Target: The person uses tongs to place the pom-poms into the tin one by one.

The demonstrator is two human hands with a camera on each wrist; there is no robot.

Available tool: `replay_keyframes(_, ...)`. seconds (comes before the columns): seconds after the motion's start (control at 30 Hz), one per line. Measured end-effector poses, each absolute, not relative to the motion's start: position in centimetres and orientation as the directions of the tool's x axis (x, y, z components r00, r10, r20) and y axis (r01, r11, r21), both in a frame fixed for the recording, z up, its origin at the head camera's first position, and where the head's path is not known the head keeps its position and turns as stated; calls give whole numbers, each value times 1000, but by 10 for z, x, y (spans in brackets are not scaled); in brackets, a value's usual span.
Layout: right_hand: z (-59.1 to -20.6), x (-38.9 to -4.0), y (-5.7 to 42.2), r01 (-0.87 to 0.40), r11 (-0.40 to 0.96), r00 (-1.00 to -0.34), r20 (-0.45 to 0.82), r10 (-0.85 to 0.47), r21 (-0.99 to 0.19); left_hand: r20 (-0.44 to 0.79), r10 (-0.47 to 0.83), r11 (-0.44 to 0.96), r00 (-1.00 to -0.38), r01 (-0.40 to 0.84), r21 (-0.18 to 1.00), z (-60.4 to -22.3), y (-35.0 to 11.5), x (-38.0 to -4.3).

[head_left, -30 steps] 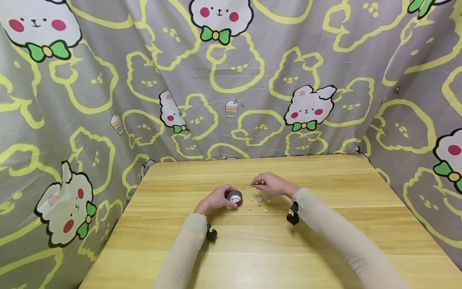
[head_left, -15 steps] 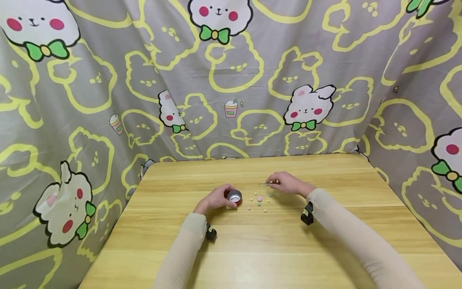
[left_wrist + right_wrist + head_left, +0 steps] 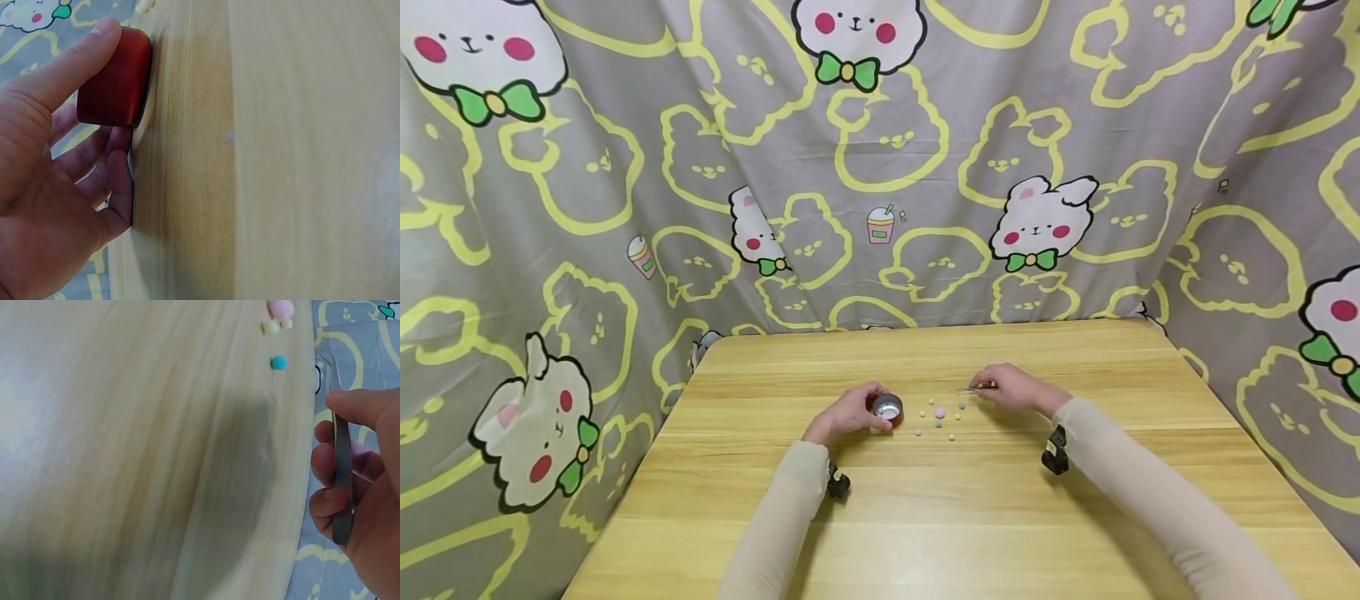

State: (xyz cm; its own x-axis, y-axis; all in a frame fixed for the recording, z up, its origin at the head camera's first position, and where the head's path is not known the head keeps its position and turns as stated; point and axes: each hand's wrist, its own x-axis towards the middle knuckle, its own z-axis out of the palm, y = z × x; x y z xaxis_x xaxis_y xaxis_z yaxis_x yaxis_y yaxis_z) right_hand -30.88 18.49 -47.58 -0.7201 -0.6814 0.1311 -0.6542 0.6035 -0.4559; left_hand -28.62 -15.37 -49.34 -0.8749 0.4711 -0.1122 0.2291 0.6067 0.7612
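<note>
My left hand (image 3: 848,411) grips a small metal bowl (image 3: 888,408), silver inside and red outside, standing on the table. In the left wrist view the thumb lies along the red wall (image 3: 115,81), with the fingers behind it. My right hand (image 3: 1013,387) pinches steel tweezers (image 3: 342,475) between thumb and fingers, tips pointing left over the table. Several small balls lie loose between the hands: a larger pink ball (image 3: 939,412), a teal ball (image 3: 962,406) nearest the tweezers, another teal ball (image 3: 938,425), and some pale yellow or pink ones. The tweezers' tips look blurred.
The wooden table (image 3: 880,517) stretches out around both hands. Behind it and along both sides hangs a grey curtain (image 3: 880,167) with cartoon prints. A black camera is strapped on each wrist.
My right hand has moved to the right with the tweezers, away from the bowl, leaving the right-hand teal ball in plain sight. The left hand and bowl have stayed in place.
</note>
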Motion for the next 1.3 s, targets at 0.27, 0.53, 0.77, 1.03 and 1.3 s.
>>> replay_keyframes(0.27,-485,-309,190,-658,601,-719,141,-680,-453,-116,472,592,-874,217,776,-493,-154,-286)
replay_keyframes(0.53,-492,-308,189,-672,596,-707,142,-693,-439,-104,470,590,-877,225,775,-494,-154,-287)
replay_keyframes(0.77,-494,-305,190,-676,598,-703,133,-699,-430,-101,476,583,-874,227,780,-495,-154,-286)
replay_keyframes(1.03,-495,-303,191,-664,608,-712,119,-692,-435,-121,467,597,-876,211,774,-496,-154,-287)
replay_keyframes(1.3,-500,-306,194,-644,626,-729,105,-676,-440,-106,476,580,-873,221,784,-496,-155,-287)
